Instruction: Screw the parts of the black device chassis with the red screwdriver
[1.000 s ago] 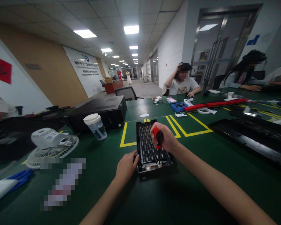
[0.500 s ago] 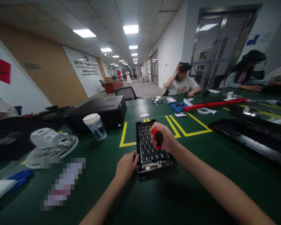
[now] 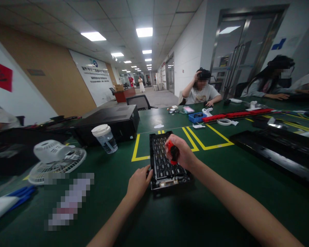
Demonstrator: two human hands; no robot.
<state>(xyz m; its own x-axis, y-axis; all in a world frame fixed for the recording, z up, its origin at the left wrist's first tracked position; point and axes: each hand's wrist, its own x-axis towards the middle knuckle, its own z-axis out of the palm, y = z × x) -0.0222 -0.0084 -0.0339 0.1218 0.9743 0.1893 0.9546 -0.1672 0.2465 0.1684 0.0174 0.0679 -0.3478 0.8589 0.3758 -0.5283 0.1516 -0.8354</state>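
Observation:
A black rectangular case [image 3: 167, 173] lies on the green table, its top showing a honeycomb of slots with a strip of metal parts at the near end. My left hand [image 3: 139, 181] grips the case's left edge near the lower corner; part of its fingers is hidden behind that edge. Over the case's right half, my right hand [image 3: 182, 152] is closed around the red and black handle of a screwdriver [image 3: 174, 153]. The handle stands nearly upright. The shaft and tip hardly show, so I cannot tell what they touch.
Left of the case stand a lidded plastic cup [image 3: 105, 139], a white fan [image 3: 53, 156] and a black computer case [image 3: 108, 121]. A long black panel [image 3: 278, 151] lies to the right. Further back are a blue bin [image 3: 195, 117], red strips [image 3: 237, 114] and a seated person [image 3: 202, 91].
Both hands, the screwdriver and the case keep practically the same places. The whole view has shifted very slightly.

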